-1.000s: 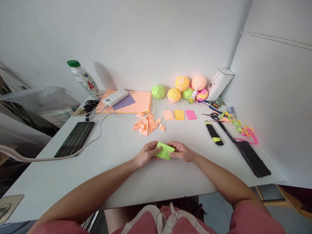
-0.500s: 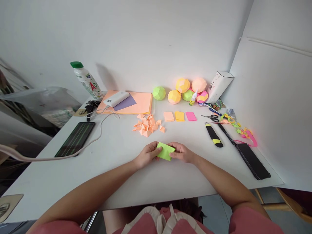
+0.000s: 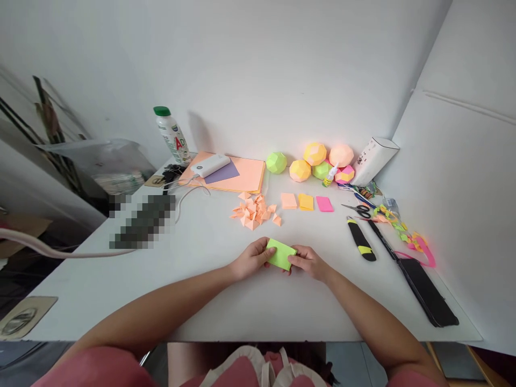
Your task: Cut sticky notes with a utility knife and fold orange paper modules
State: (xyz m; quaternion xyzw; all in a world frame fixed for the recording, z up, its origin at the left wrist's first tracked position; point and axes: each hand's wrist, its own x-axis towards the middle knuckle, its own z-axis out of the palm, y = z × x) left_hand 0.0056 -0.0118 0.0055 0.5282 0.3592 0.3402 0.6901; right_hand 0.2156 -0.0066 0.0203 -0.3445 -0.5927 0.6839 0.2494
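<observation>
A small stack of lime green paper (image 3: 281, 254) is held between both hands just above the white table. My left hand (image 3: 253, 259) pinches its left edge, thumb on top. On the right edge, my right hand (image 3: 309, 262) grips it with the thumb over the front and fingers behind. Beyond the hands lies a heap of folded peach paper pieces (image 3: 253, 212). To its right are a peach paper stack (image 3: 288, 201), an orange stack (image 3: 306, 202) and a pink stack (image 3: 324, 204).
Several faceted paper balls (image 3: 300, 170) sit by the back wall with a glue bottle (image 3: 329, 176). Scissors (image 3: 358, 209), a cutter (image 3: 362, 239) and a black case (image 3: 427, 293) lie right. Left are a power bank (image 3: 210, 165), a cable and a bottle (image 3: 173, 135).
The view has shifted, so the table's contents appear farther right. Both hands still hold the green paper, with fingers of the right hand now showing beneath its lower edge.
</observation>
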